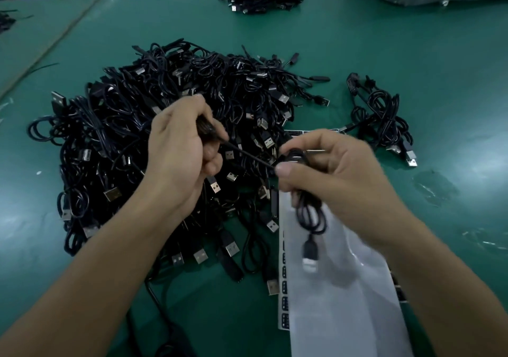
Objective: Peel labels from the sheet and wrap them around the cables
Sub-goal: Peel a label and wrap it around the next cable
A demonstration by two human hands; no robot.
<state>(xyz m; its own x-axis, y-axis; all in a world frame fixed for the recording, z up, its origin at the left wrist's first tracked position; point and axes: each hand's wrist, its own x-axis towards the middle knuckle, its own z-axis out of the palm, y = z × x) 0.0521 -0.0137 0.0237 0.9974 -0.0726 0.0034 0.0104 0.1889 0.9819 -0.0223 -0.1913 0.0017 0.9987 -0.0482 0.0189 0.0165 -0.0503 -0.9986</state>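
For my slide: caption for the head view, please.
Left hand and right hand hold a black cable over the label sheet.

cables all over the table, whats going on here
A person holds one black cable taut between both hands above a big pile of cables on the green table. The left hand grips one end; the right hand pinches the coiled rest, whose USB plug hangs down. The label sheet lies below the right hand, dark labels along its left edge. Whether a label is on this cable cannot be told. A smaller bunch lies to the right.
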